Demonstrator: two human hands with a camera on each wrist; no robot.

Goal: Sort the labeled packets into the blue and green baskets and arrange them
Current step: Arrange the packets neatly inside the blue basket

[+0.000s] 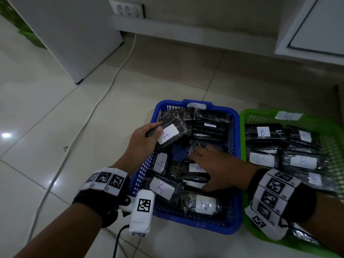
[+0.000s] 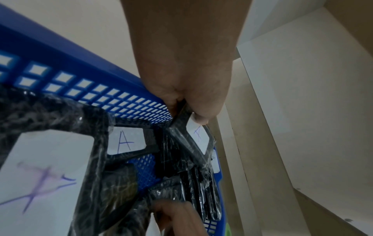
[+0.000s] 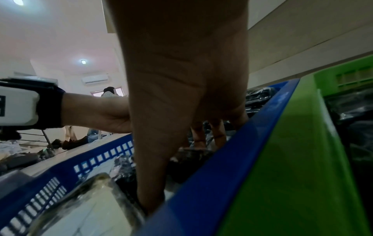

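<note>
A blue basket on the floor holds several black packets with white "A" labels. My left hand pinches one such A packet by its edge and holds it tilted above the basket's left side; the wrist view shows the thumb on that packet. My right hand reaches into the basket with fingers spread flat on the packets there, the fingers straight down among them. Right beside it stands a green basket with "B" packets laid in rows.
A white cable runs across the tiled floor left of the baskets. A white appliance stands at the back left, a wall with sockets behind, and a white cabinet at the back right.
</note>
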